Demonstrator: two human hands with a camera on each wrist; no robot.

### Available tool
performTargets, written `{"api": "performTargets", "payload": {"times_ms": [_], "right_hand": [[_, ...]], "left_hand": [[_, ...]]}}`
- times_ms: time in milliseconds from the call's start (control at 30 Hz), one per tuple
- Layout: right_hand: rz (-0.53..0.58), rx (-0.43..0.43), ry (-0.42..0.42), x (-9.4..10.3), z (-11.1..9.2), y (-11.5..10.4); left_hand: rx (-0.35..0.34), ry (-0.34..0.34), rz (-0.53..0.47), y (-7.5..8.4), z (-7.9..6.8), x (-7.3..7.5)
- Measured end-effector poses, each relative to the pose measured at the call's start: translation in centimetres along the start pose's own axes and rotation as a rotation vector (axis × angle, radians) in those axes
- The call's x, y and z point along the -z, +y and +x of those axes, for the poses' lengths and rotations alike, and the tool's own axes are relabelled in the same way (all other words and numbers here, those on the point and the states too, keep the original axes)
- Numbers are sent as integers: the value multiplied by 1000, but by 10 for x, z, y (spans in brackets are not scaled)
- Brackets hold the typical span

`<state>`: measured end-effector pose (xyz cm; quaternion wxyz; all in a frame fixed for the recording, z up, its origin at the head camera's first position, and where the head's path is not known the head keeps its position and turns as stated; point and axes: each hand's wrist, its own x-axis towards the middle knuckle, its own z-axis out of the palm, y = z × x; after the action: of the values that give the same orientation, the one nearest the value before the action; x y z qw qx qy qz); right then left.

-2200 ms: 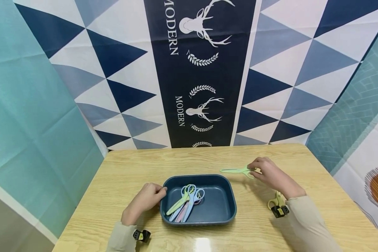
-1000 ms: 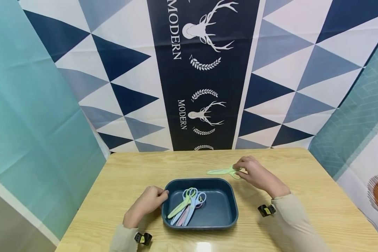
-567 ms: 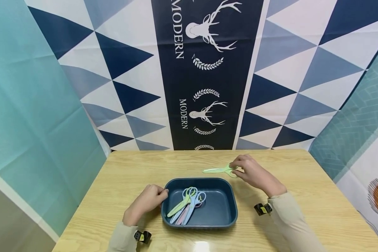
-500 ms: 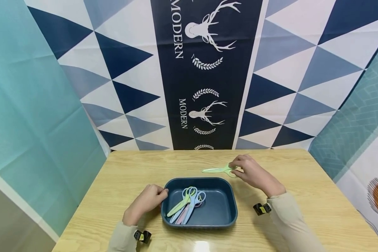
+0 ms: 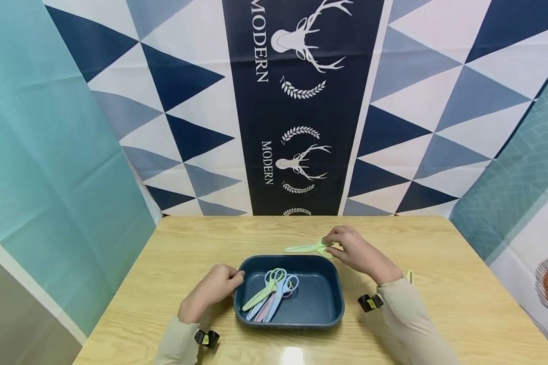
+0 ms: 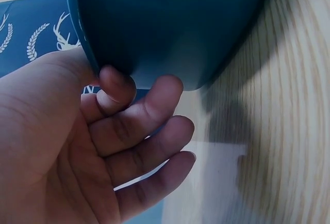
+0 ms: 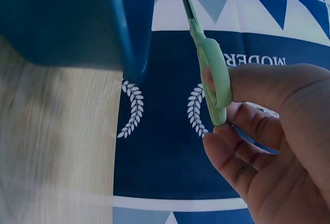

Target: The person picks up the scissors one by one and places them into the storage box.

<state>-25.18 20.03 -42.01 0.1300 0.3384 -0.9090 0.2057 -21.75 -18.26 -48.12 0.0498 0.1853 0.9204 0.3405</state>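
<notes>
In the head view my right hand (image 5: 361, 256) pinches light-green scissors (image 5: 301, 249) by their handle loops. The blades point left, just beyond the far rim of a dark blue box (image 5: 317, 299). Up close in the right wrist view, the thumb goes through one loop (image 7: 221, 74) and the fingers press from the other side. My left hand (image 5: 213, 288) grips the box's left rim, thumb over the edge and fingers against the outer wall (image 6: 165, 23). Inside the box, at its left, lie a yellow-green pair of scissors (image 5: 258, 298), blue scissors (image 5: 275, 304) and a pink blade (image 5: 263, 310).
A yellow loop (image 5: 409, 276) shows on the wooden table (image 5: 201, 238) to the right, mostly hidden by the right forearm. A patterned cloth (image 5: 297, 111) hangs behind the table's far edge. Black wrist cameras (image 5: 371, 302) sit at both sleeves.
My right hand has moved left with the light-green scissors, from right of the box to over its far edge. My left hand stays on the left rim.
</notes>
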Motion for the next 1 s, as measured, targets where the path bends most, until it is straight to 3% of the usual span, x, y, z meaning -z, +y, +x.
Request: {"api": "performTargets", "payload": {"times_ms": [1000], "right_hand": [[-25,116,-77,-8,21,-23]], "left_hand": [[7,-15,-13,0,2,-1]]}}
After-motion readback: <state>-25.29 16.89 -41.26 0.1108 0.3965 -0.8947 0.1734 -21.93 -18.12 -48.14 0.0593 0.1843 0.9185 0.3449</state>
